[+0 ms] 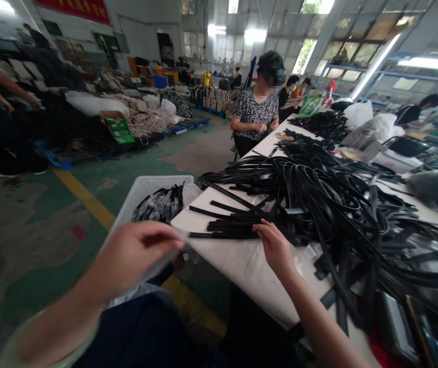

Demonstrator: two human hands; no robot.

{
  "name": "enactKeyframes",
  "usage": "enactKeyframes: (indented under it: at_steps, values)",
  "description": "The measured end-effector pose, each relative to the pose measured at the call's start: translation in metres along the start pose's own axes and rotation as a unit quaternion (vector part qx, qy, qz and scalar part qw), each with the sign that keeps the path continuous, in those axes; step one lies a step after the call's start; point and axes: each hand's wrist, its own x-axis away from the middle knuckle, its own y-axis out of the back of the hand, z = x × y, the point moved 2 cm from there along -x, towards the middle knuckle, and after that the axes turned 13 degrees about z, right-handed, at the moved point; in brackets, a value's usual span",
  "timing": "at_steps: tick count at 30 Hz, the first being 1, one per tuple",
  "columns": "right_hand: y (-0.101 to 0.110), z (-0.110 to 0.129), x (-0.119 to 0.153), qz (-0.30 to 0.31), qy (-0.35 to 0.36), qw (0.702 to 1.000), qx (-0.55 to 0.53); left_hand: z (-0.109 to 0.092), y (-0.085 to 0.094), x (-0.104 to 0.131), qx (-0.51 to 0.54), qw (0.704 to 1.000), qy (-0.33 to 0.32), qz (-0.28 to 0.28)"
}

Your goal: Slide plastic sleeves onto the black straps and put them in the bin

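Note:
My left hand (142,255), blurred by motion, is over the table's near left corner with its fingers pressed together; what they hold, if anything, is too smeared to tell. My right hand (275,244) rests its fingertips on the ends of several short black strips (230,225) lying side by side on the white table (238,260). To the right of these strips a large tangled heap of long black straps (330,199) covers much of the tabletop.
A white bin (138,186) holding wrapped black pieces stands on the floor at the table's left. Across the table's far end sits a person (257,110) handling something small. A blue pallet (61,162) with goods lies further left.

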Motion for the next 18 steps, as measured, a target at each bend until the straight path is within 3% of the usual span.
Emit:
enactKeyframes:
  at_steps: [3,5,7,10,14,18]
  values:
    - [0.034,0.038,0.022,-0.054,0.07,0.996,-0.005,0.015,-0.055,-0.034,0.023,0.985,-0.003,0.172]
    - [0.047,0.07,0.042,-0.054,0.15,0.987,0.007,0.032,-0.087,-0.051,0.038,0.979,0.006,0.202]
    - [0.049,0.097,0.06,-0.015,0.207,0.978,0.033,0.047,-0.106,-0.061,0.041,0.981,0.012,0.187]
    - [0.036,0.109,0.074,0.027,0.168,0.984,0.059,0.058,-0.112,-0.061,0.046,0.983,0.009,0.179]
    - [0.021,0.085,0.071,0.016,0.04,0.998,0.048,0.05,-0.107,-0.054,0.07,0.976,-0.005,0.208]
    - [0.017,0.074,0.064,0.046,0.036,0.997,0.046,0.042,-0.105,-0.05,0.09,0.972,-0.011,0.215]
